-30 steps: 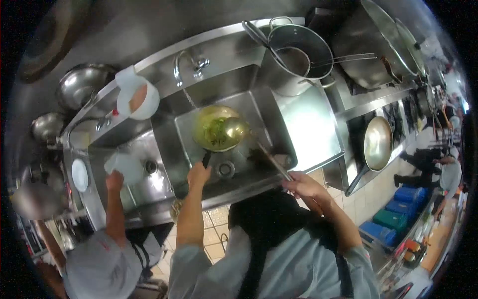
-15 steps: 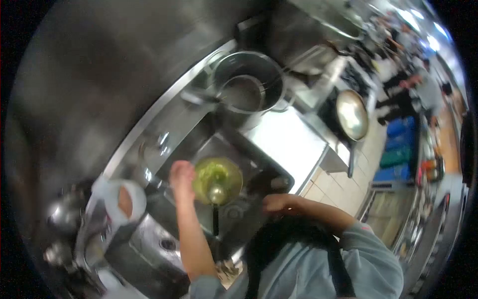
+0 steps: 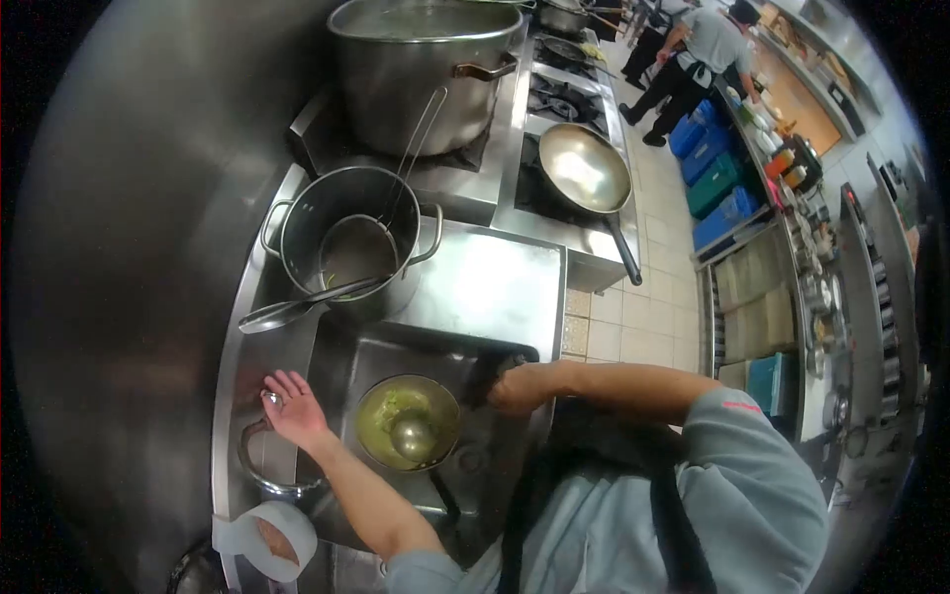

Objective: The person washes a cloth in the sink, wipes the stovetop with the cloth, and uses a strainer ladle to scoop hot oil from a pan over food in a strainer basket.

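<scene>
My left hand [image 3: 296,411] is palm up with fingers spread, at a small shiny tap knob [image 3: 270,398] on the sink's back ledge; whether it touches is unclear. Below it curves a metal faucet [image 3: 259,465]. In the steel sink [image 3: 346,356] sits a round pan [image 3: 371,401] with a dark handle [image 3: 444,493]. It holds yellow-green liquid with bits and a shiny round patch I cannot identify. My right hand [image 3: 522,388] is closed at the sink's right side, against something dark I cannot make out.
Behind the sink stands a deep pot [image 3: 297,243] with a strainer inside and tongs [image 3: 282,315] across its rim. A large stockpot [image 3: 416,94] and a frying pan [image 3: 584,168] rest on the stove. A white container [image 3: 297,530] is at lower left. Another person [image 3: 708,59] stands far off.
The view has swung toward the stove and become sharper. My left hand has moved from beside the pan back to the tap, fingers now spread. My right hand remains closed by the sink's right side.
</scene>
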`<state>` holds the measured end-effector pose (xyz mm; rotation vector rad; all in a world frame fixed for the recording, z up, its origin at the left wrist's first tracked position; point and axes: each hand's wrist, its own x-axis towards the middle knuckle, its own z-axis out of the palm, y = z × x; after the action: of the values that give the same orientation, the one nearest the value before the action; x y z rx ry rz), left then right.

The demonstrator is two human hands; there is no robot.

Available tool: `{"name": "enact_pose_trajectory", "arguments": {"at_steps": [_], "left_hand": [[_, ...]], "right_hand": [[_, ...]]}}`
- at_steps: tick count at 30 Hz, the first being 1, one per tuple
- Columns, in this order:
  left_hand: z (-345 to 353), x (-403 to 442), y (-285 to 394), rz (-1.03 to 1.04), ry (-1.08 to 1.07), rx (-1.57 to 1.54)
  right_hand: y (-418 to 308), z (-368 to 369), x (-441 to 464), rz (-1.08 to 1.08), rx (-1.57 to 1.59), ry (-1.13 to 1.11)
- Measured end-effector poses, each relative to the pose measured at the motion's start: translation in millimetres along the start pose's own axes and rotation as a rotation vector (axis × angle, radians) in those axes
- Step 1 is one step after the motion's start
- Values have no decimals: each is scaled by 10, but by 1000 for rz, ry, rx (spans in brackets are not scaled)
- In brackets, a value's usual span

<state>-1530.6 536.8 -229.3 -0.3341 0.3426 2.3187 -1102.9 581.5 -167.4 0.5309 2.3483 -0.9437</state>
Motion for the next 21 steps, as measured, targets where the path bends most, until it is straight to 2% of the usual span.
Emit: {"name": "enact_pose_trajectory", "arguments": {"at_steps": [2,3,5,6,9,11,13,14,15,16,18,19,21], "left_hand": [[25,-193,95,-123,35,275],[35,-360,138,-110,42,279],[38,-711,133,-190,80,490],[-15,-844,123,-188,80,491],[-406,-1205,205,-93,195,537],[-827,-1342,244,51,98,610],[-841,-1572,227,95,167,537],[-813,-1691,185,130,222,467],[-492,-1858,130,87,317,465],[-437,-1935,133,99,326,457],[-432,-2069,188,-96,-45,431],[-527,-2057,131,9,-53,349],[-179,-2145,-82,156,221,263]], "right_hand": [[49,123,102,-171,189,224],[-32,106,164,-236,191,294],[-360,-137,221,-260,278,287],[-514,-240,265,-271,365,282],[-862,-316,551,-347,465,269],[-1082,-266,821,-369,515,277],[-1331,-325,994,-387,561,283],[-1478,-407,1034,-314,692,181],[-1606,-472,1095,-237,817,77],[-1686,-473,1212,-241,810,61],[-1862,-417,1451,-366,986,144],[-1952,-411,1567,-354,980,160],[-2133,-418,1757,-336,988,148]]}}
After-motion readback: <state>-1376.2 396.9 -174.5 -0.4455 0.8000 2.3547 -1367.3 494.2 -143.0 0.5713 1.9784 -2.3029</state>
